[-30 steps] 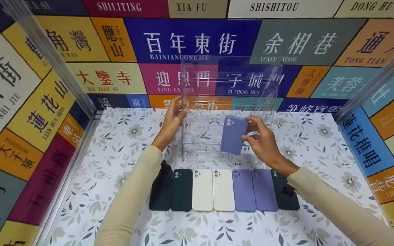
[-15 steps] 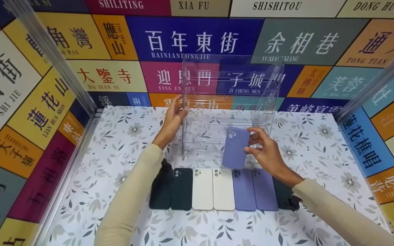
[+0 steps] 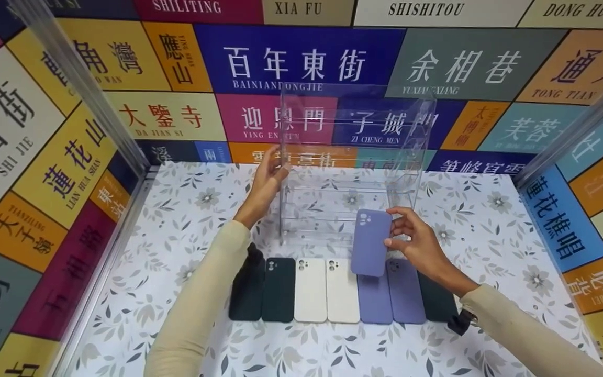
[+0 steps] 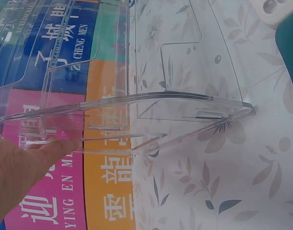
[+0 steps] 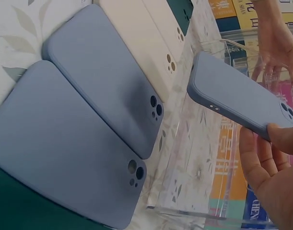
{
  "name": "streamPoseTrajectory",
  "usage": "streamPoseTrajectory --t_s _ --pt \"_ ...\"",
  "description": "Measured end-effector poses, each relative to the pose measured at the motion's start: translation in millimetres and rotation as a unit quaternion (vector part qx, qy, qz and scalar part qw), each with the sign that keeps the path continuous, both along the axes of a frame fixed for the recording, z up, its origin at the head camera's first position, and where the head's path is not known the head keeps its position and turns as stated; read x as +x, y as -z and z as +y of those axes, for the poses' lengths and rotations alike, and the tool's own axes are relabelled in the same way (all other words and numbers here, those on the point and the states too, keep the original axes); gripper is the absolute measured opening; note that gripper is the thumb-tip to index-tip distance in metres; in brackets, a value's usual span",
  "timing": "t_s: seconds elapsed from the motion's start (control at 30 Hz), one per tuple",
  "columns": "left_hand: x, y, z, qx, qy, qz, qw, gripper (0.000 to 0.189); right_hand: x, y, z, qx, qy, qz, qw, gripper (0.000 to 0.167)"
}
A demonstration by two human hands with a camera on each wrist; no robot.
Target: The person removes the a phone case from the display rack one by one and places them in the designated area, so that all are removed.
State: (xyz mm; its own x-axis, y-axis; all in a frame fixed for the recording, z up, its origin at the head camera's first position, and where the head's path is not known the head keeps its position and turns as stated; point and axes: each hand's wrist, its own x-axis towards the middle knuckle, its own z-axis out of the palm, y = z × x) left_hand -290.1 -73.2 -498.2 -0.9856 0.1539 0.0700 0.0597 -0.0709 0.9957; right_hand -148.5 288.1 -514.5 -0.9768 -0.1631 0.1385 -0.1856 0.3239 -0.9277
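Note:
My right hand pinches a purple phone case by its long right edge, thumb on the camera side. The case is upright, its lower end overlapping one of two purple cases lying in the row below. In the right wrist view the held case hangs apart from those flat ones. My left hand grips the left side of a clear plastic tiered rack standing at the back. Seen from the left wrist, the fingers lie along the rack's side panel.
Along the row are two white cases, dark green cases at the left and another dark green case at the right end. A flowered cloth covers the table. Sign-printed walls enclose the back and sides.
My right hand has brought the purple case down and slightly right, from in front of the rack to over the row. The left hand has stayed on the rack.

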Motion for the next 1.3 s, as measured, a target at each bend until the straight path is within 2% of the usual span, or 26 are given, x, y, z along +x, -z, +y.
streamPoseTrajectory --t_s 0.17,0.37,0.73,1.3 --pt "-0.4 0.0 0.5 -0.004 0.0 0.002 1.0 0.063 2.0 -0.7 11 -0.027 -0.032 -0.023 0.9989 0.065" --pt "-0.2 0.2 0.8 -0.004 -0.003 0.003 1.0 0.063 1.8 -0.6 25 -0.031 -0.059 -0.037 0.9971 0.066" --pt "0.0 1.1 0.1 -0.002 0.007 -0.001 1.0 0.063 5.7 13.8 64 -0.037 -0.098 -0.093 0.9902 0.065" --pt "-0.1 1.8 1.3 0.003 0.002 0.016 0.9999 0.061 23.9 30.4 122 0.002 -0.056 -0.144 0.988 0.065"
